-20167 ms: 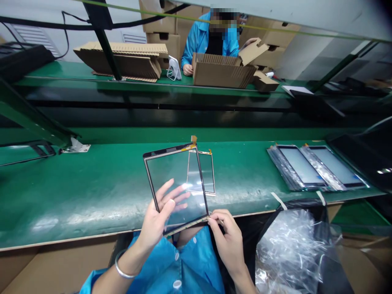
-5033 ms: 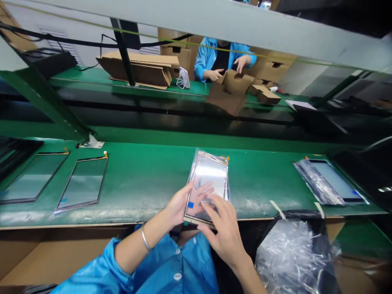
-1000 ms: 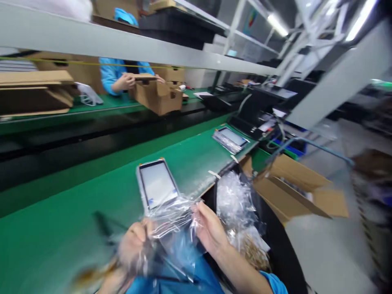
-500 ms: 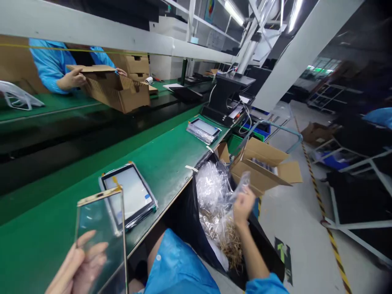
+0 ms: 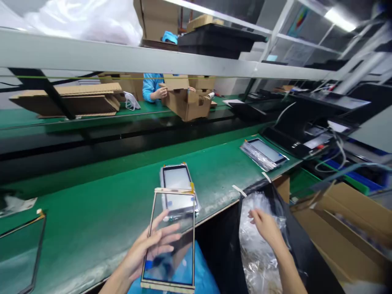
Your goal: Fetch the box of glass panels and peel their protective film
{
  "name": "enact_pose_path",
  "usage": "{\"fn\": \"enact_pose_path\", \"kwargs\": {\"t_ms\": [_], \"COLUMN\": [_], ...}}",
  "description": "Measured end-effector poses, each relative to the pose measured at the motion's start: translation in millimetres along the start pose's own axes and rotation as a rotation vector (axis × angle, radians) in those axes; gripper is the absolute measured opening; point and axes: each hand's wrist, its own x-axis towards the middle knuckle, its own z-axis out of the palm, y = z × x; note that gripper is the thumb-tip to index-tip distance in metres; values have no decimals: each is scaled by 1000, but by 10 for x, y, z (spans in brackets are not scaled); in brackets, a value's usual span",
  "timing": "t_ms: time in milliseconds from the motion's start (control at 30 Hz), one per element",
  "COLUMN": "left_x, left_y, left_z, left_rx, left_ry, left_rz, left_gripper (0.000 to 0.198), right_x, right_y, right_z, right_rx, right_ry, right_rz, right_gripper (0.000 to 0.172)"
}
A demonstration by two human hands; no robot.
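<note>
My left hand point(image 5: 153, 245) holds a clear touch-screen glass panel point(image 5: 173, 261) upright by its left edge, the fingers spread behind it. The panel has a pale frame and a small orange flex tab at its top right corner. Behind it on the green bench lies a stack of screen panels point(image 5: 177, 179) in clear wrap, partly covered by the held one. My right hand point(image 5: 265, 226) hangs over a black bag point(image 5: 220, 249) of crumpled clear plastic film point(image 5: 255, 234). Its fingers are loosely bent and slightly apart, with nothing visible in them.
Another dark-framed glass panel point(image 5: 21, 253) lies at the left. More wrapped panels point(image 5: 265, 151) lie farther right on the bench. An open carton point(image 5: 352, 220) stands right of the bag. Across the bench, a co-worker's hand point(image 5: 159, 93) handles a cardboard box point(image 5: 190, 107).
My view has turned left. The piece of clear film has left my right hand, which stays over the bag. My left hand still holds the glass panel, now brought more in front of me.
</note>
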Motion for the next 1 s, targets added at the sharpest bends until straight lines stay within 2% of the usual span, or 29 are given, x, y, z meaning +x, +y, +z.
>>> {"fn": "enact_pose_path", "kwargs": {"t_ms": [67, 167, 233, 300, 433, 600, 733, 800, 867, 1000], "left_x": [-17, -61, -113, -177, -283, -333, -408, -459, -503, -549], "left_y": [-14, -42, -44, -31, -3, 29, 130, 201, 260, 304], "left_z": [-36, -84, -121, -162, -222, -254, -281, -273, -246, -204], "left_rx": [91, 226, 298, 345, 380, 416, 509, 575, 653, 760], "left_ry": [-51, -137, -176, -191, -182, -174, -208, -229, -238, -270], "left_rz": [16, 45, 66, 83, 93, 86, 60, 30, -1, -21], "left_gripper": [75, 66, 63, 62, 61, 57, 53, 50, 47, 41], "right_x": [-109, -239, -249, -233, -260, -390, -378, -352, -343, -381], "right_y": [-436, -1114, -1441, -1634, -1764, -1715, -1729, -1843, -2012, -2313], "right_z": [93, 384, 557, 654, 694, 723, 705, 706, 732, 802], "right_rx": [230, 626, 694, 645, 468, 368, 157, 76, 103, 120], "right_ry": [-162, -627, -874, -980, -923, -796, -860, -840, -798, -832], "right_rz": [18, 151, 215, 212, 51, -65, -263, -372, -462, -729], "right_gripper": [58, 62, 67, 71, 61, 50, 42, 32, 22, 12]}}
